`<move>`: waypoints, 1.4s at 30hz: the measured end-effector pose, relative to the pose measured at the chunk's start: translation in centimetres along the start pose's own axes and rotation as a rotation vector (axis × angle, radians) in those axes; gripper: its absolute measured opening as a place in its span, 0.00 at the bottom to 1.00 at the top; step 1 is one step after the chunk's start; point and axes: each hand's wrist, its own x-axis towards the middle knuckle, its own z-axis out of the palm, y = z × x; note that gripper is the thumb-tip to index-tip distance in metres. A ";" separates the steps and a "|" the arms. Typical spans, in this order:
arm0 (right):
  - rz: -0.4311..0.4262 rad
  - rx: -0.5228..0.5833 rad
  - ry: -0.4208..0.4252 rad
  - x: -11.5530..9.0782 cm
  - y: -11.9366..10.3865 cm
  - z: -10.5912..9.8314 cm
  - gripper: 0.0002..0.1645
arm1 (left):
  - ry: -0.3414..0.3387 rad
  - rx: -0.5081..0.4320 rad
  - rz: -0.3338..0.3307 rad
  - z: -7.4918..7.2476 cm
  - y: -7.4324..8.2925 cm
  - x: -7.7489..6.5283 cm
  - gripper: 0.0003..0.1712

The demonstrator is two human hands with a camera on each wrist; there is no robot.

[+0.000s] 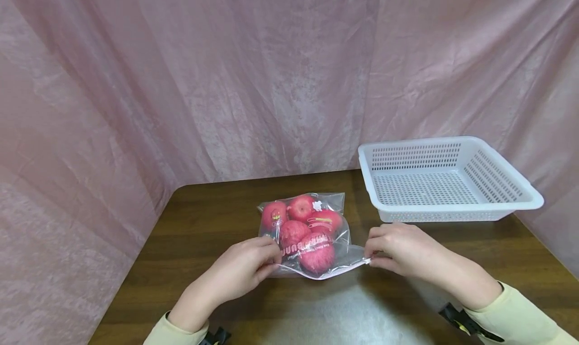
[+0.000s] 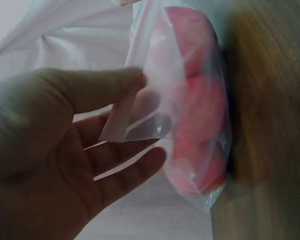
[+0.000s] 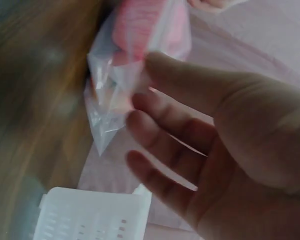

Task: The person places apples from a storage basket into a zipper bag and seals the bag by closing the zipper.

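Observation:
A clear plastic zip bag (image 1: 342, 238) with printed lettering lies on the table and contains several red apples (image 1: 316, 254). Its white-edged mouth faces me and sags between my hands. My left hand (image 1: 246, 265) pinches the left end of that edge between thumb and fingers; the left wrist view shows the thumb lying over the bag's corner (image 2: 140, 115). At the other end, my right hand (image 1: 409, 252) pinches the edge by a small white slider (image 1: 366, 260). In the blurred right wrist view, the thumb and index fingertip meet at the film while the other fingers spread loosely.
A white perforated plastic basket (image 1: 452, 212) stands at the back right of the brown wooden table (image 1: 203, 209), beyond my right hand. Pink cloth (image 1: 271, 84) hangs behind the table and along its left side.

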 end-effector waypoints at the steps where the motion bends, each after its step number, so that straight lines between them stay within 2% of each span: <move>1: 0.005 0.010 -0.016 0.0 -0.1 -0.1 0.13 | -0.029 -0.025 0.003 -0.1 0.1 -0.1 0.13; 5: 0.028 0.044 -0.008 0.7 -0.6 -0.3 0.09 | -0.119 -0.159 -0.010 -0.5 0.2 -0.1 0.09; 7: 0.054 0.048 0.009 1.5 -0.9 -0.2 0.11 | -0.127 -0.205 -0.031 -0.6 0.1 0.2 0.08; 8: 0.067 0.046 0.014 1.9 -1.1 -0.1 0.14 | -0.111 -0.205 -0.041 -0.5 0.0 0.4 0.11; 10: 0.088 0.037 0.010 2.9 -1.3 0.4 0.22 | -0.063 -0.181 -0.070 -0.3 -0.1 0.9 0.20; 14: 0.137 0.031 -0.043 4.5 -1.8 2.1 0.37 | 0.011 -0.052 -0.113 0.9 -0.2 2.3 0.37; 16: 0.168 0.035 -0.081 5.0 -1.9 3.0 0.40 | -0.005 -0.009 -0.137 1.7 -0.1 3.0 0.41; 19: 0.220 0.048 -0.142 5.6 -2.1 4.2 0.43 | -0.070 0.025 -0.196 2.8 0.1 3.6 0.45; 24: 0.282 0.095 -0.223 5.9 -2.4 5.1 0.42 | -0.145 0.063 -0.275 3.9 0.4 3.9 0.46; 36: 0.272 0.076 -0.182 5.1 -3.4 5.4 0.39 | -0.200 0.075 -0.295 4.4 0.9 3.6 0.48; 42: 0.291 0.085 -0.178 4.4 -3.5 5.4 0.39 | -0.197 0.071 -0.282 4.6 1.1 3.6 0.48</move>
